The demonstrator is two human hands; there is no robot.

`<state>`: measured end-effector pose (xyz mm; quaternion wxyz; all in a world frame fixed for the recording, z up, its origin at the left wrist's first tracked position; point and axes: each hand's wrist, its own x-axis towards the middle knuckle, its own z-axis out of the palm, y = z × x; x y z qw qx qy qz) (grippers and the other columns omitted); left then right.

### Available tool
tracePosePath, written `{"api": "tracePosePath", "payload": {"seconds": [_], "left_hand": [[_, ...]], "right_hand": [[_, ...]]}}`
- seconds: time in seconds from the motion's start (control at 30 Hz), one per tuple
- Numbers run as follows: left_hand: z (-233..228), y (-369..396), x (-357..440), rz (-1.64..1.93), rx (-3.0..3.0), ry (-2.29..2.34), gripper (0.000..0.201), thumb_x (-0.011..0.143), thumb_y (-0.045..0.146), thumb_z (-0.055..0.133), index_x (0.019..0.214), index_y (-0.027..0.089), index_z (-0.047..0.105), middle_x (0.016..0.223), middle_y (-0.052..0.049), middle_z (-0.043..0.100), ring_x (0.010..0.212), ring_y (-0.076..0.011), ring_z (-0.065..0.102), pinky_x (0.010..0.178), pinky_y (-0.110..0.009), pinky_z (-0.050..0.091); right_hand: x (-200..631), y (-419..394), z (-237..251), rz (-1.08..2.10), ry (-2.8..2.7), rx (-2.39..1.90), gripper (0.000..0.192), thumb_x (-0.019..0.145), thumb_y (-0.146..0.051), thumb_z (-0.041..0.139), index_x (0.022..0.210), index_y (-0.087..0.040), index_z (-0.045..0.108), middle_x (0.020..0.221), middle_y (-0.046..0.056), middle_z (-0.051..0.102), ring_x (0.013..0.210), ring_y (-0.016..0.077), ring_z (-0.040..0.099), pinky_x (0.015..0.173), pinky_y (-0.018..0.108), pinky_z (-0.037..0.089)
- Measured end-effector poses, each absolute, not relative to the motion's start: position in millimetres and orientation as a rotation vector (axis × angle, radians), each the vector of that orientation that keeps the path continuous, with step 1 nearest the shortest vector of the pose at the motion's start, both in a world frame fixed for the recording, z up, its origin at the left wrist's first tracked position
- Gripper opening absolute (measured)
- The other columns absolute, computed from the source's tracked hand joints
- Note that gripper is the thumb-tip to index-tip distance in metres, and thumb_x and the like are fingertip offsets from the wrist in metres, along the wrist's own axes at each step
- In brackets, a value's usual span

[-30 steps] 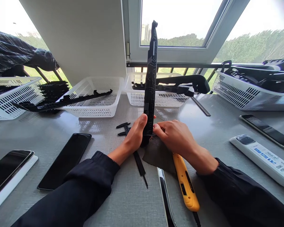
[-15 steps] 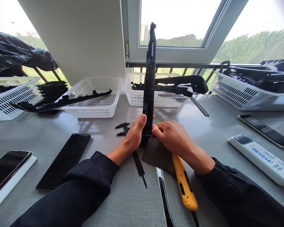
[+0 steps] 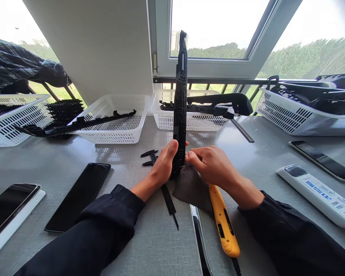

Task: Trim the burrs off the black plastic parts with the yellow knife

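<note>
The tall black plastic strip (image 3: 180, 103) is showing faint angular line markings, hard to read; white lattice baskets (image 3: 119, 119) are sitting on a grey surface (image 3: 126, 168), beside a yellow-handled tool (image 3: 224, 224)

Bright daylight from the windows (image 3: 218, 27) (sky blown out), soft table (image 3: 126, 168) reflections, sharp focus, wide-angle bending at edges

you've got a black long-sleeve top on, kinda matte fabric, both sleeves loose and a bit bunched, ending right at the wrists. left hand (image 3: 163, 163) and right hand (image 3: 211, 165) are bare, no gloves, rings or watch showing.
</note>
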<state>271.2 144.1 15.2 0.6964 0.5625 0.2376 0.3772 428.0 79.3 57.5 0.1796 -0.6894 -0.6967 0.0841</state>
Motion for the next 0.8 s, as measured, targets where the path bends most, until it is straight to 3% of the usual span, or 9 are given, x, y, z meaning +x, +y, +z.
{"api": "tracePosePath", "payload": {"seconds": [0.2,0.53,0.8], "left_hand": [[15.6,142.3,271.9,0.854,1.28,0.543,0.075,0.086,0.085,0.053,0.117,0.018,0.068,0.08,-0.003,0.068,0.058,-0.014,0.056,0.053,-0.027,0.045],[17.2,141.7,272.7,0.871,1.273,0.546,0.076,0.086,0.085,0.052,0.118,0.018,0.066,0.079,-0.001,0.064,0.056,-0.0122,0.053,0.052,-0.026,0.045],[15.7,142.6,274.0,0.897,1.259,0.541,0.074,0.086,0.084,0.053,0.117,0.017,0.066,0.075,0.0,0.061,0.054,-0.0114,0.052,0.051,-0.025,0.046]], "right_hand": [[428.0,79.7,56.4,0.139,-1.916,-2.053,0.048,0.101,-0.04,0.038,0.077,-0.023,0.076,0.072,0.004,0.069,0.065,0.0151,0.051,0.064,0.031,0.021],[424.3,76.1,61.0,0.046,-1.911,-2.144,0.05,0.101,-0.044,0.039,0.066,-0.02,0.066,0.066,0.004,0.064,0.06,0.0128,0.041,0.062,0.033,0.015],[422.6,76.3,63.7,0.085,-1.938,-2.16,0.049,0.102,-0.044,0.04,0.068,-0.02,0.067,0.068,0.003,0.064,0.06,0.0122,0.039,0.063,0.034,0.013]]}}
